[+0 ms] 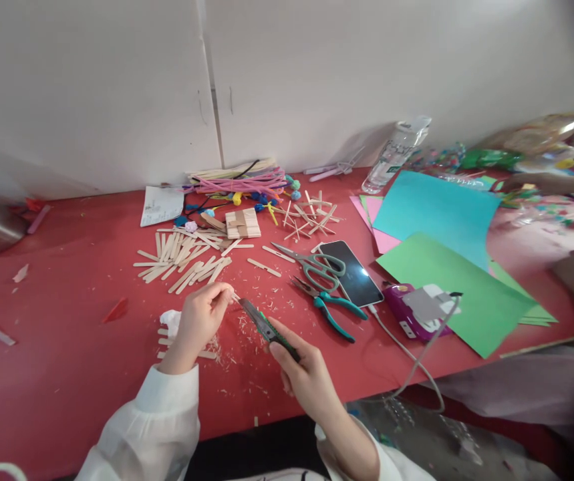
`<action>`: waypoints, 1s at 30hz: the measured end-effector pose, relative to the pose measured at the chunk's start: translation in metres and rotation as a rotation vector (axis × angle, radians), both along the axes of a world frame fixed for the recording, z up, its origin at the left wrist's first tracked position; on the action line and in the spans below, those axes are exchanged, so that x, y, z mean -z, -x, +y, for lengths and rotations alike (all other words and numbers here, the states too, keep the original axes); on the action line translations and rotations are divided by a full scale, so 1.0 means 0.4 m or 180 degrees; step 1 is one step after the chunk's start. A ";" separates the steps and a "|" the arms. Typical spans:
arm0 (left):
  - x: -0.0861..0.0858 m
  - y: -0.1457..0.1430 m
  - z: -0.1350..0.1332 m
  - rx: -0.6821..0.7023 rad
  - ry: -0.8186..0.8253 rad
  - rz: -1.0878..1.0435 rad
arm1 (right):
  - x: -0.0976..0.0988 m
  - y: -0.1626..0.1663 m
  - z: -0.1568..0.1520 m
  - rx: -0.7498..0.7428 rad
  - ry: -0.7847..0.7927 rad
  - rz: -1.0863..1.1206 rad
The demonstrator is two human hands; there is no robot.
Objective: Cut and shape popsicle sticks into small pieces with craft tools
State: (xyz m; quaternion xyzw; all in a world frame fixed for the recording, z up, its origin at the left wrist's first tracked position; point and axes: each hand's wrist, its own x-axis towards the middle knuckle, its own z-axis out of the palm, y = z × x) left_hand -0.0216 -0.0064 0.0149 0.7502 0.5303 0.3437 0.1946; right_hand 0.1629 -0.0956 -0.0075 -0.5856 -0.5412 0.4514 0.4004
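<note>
My left hand (200, 322) pinches a thin wooden stick (236, 296) between thumb and fingertips, its tip pointing right. Wrapped round a utility knife (265, 329), my right hand (303, 369) holds the blade against or very near that stick; exact contact is too small to tell. Fine wood shavings (239, 341) lie scattered on the red table below. Under my left wrist are several craft sticks (207, 355) and a crumpled white tissue (170, 321). Beyond my hands spreads a loose pile of craft sticks (181, 257).
Scissors (324, 267), teal-handled pliers (329, 307) and a phone (351, 274) on a cable lie to the right. Past them are a purple power adapter (407, 314) and coloured paper (437, 207). A water bottle (391, 157) leans by the wall. Another person's hand (527, 182) is at far right.
</note>
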 end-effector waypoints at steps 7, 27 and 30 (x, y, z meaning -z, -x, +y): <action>-0.003 -0.001 0.001 -0.0046 -0.0041 0.0024 | 0.013 -0.003 -0.014 -0.0005 -0.0789 -0.0776; -0.002 -0.004 -0.001 0.0019 -0.0076 0.0036 | -0.010 -0.001 -0.006 -0.0102 -0.1308 -0.1534; -0.001 -0.004 -0.001 0.0027 -0.0082 0.0036 | -0.012 0.009 -0.011 -0.0066 -0.1487 -0.1870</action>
